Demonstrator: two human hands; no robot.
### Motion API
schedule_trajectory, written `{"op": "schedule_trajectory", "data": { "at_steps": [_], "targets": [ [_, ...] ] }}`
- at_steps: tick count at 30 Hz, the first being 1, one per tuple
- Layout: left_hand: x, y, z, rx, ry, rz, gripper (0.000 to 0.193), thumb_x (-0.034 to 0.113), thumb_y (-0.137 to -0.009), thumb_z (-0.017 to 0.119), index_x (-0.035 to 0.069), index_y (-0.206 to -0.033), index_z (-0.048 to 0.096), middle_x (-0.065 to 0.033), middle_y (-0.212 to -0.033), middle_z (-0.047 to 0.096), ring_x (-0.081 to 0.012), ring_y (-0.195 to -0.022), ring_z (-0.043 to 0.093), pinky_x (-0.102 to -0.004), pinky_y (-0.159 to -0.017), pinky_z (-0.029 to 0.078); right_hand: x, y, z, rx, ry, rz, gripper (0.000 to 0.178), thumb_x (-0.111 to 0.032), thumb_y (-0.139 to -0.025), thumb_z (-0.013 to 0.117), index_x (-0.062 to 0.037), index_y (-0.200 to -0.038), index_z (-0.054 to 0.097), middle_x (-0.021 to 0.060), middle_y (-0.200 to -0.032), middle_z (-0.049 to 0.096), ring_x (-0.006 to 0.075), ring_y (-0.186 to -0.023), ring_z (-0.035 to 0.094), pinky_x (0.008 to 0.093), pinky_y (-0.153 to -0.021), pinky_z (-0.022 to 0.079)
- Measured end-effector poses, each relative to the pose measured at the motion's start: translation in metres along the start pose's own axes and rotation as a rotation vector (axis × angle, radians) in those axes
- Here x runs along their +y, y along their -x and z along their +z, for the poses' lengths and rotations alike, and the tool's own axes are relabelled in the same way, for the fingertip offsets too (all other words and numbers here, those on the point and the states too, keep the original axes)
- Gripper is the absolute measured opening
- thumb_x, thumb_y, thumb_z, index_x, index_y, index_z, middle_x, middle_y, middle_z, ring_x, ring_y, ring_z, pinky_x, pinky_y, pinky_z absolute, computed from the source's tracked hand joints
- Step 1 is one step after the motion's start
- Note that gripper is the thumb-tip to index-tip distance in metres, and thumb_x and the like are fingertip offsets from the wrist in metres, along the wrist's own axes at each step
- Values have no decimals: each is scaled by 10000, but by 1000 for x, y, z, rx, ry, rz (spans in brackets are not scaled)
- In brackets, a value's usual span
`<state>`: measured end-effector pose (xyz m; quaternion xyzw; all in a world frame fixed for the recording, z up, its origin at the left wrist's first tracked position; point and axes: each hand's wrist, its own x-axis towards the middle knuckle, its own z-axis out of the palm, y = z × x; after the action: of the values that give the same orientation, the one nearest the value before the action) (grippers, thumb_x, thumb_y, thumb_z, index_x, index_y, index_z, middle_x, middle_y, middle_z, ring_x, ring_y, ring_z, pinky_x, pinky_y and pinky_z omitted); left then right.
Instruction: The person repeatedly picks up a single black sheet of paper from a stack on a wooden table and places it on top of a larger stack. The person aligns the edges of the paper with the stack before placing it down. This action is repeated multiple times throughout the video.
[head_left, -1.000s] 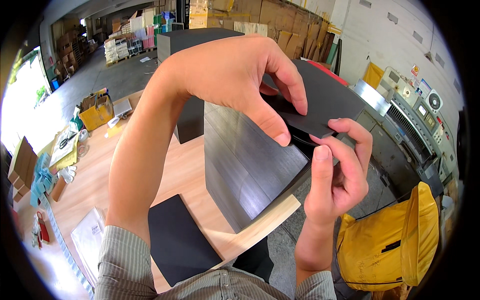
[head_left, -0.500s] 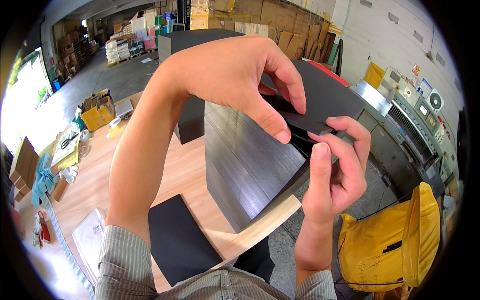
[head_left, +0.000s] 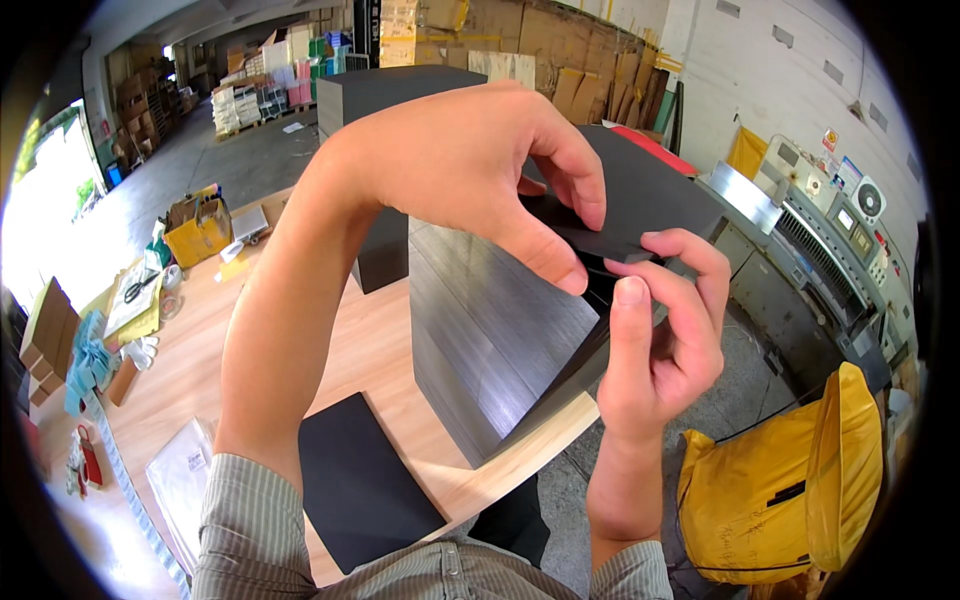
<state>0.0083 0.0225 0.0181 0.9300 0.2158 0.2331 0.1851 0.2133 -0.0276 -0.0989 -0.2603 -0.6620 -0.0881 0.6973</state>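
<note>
Right grip [head_left: 662, 355] pinches corner of black sheets [head_left: 660, 185], left grip [head_left: 480, 150] rests there, closure unclear; stack [head_left: 490, 320] parted, uncleared; 1 black panel [head_left: 370, 480] lies apart on surface [head_left: 370, 350].

Black stack [head_left: 490, 320], grey-striped sleeves [head_left: 252, 515], yellow bag [head_left: 745, 500], seemingly pale-blue bundle [head_left: 90, 357]

Main stack [head_left: 500, 320] at centre

On the table [head_left: 360, 350], a second stack [head_left: 375, 92] is standing behind, toward eleven o'clock, and a loose sheet [head_left: 370, 480] is lying in front, toward seven. Scissors [head_left: 138, 288] are resting on papers [head_left: 130, 314] at nine, a box [head_left: 197, 235] sitting behind them, toward ten. Off the table, a machine [head_left: 825, 235] is standing near three and a bag [head_left: 755, 490] near four.
</note>
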Motion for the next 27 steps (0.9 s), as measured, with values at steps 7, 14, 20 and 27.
{"op": "schedule_trajectory", "data": {
  "at_steps": [7, 14, 20, 27],
  "targets": [
    [-5, 3, 6, 81, -29, 91, 362, 140, -719, 927, 4, -1019, 775, -50, -962, 733, -114, -805, 638, -252, -724, 526, 3, -2, -5, -34, 0, -19, 107, -80, -813, 753, -52, -915, 773, 106, -1089, 668, 249, -1008, 574, 357, -948, 380],
    [-3, 5, 6, 104, -26, 124, 332, 134, -743, 912, 4, -1018, 781, -63, -958, 748, -130, -785, 656, -266, -713, 544, 3, -13, -17, -129, 36, -127, 183, -114, -751, 802, -82, -930, 783, 89, -1090, 669, 255, -995, 582, 376, -957, 353],
    [-5, 4, 5, 90, -15, 134, 332, 130, -749, 910, 6, -1030, 785, -75, -972, 758, -141, -805, 675, -271, -727, 555, 6, -22, -24, -203, 89, -204, 234, -144, -702, 855, -90, -920, 790, 63, -1062, 694, 241, -953, 610, 383, -958, 351],
    [-6, 5, 4, 79, -20, 128, 341, 138, -747, 913, 9, -1037, 789, -77, -988, 765, -139, -815, 674, -270, -730, 552, 4, -27, -27, -202, 64, -225, 250, -87, -681, 888, -92, -895, 760, 54, -996, 752, 220, -895, 685, 475, -1060, 378]
  ]
}}
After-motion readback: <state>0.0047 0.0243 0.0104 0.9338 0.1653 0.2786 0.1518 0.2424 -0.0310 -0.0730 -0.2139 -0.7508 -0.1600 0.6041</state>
